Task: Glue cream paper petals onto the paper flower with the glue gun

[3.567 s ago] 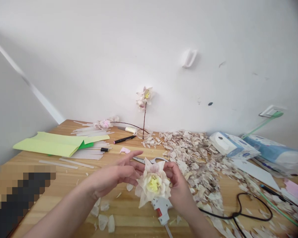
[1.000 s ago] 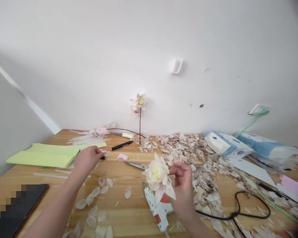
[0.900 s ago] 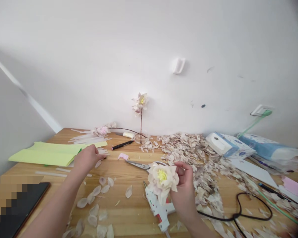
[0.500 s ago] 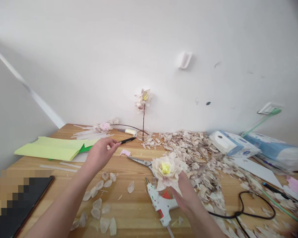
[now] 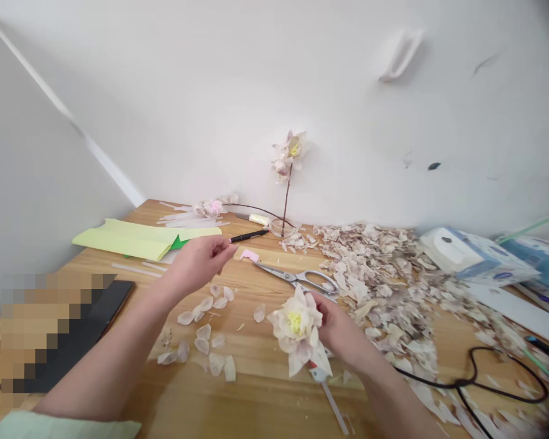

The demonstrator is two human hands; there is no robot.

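My right hand [image 5: 336, 323] is closed around the underside of a cream artificial flower [image 5: 297, 323] with a yellow centre. Behind and below the bloom is a white glue gun [image 5: 319, 373], mostly hidden, with a clear glue stick [image 5: 335, 405] poking out of its rear. Scissors [image 5: 297, 277] lie just beyond the flower. My left hand [image 5: 204, 262] hovers with curled fingers pressed together; whether anything is pinched there is hidden. Close to its fingertips are a black pen [image 5: 249, 236] on the table and a small pink paper scrap [image 5: 249, 255].
Loose translucent petals [image 5: 204, 331] lie below my left hand. A heap of dried petals [image 5: 370, 256] spreads on the right, by a tissue pack [image 5: 476, 253] and black cable [image 5: 498, 347]. A stemmed flower [image 5: 290, 152] stands at the wall. Yellow-green paper [image 5: 123, 238] lies left.
The view has shifted, so the table appears higher and further right. My right hand has brought the flower down and nearer, now covering most of the glue gun. My left hand has dropped slightly below the pen.
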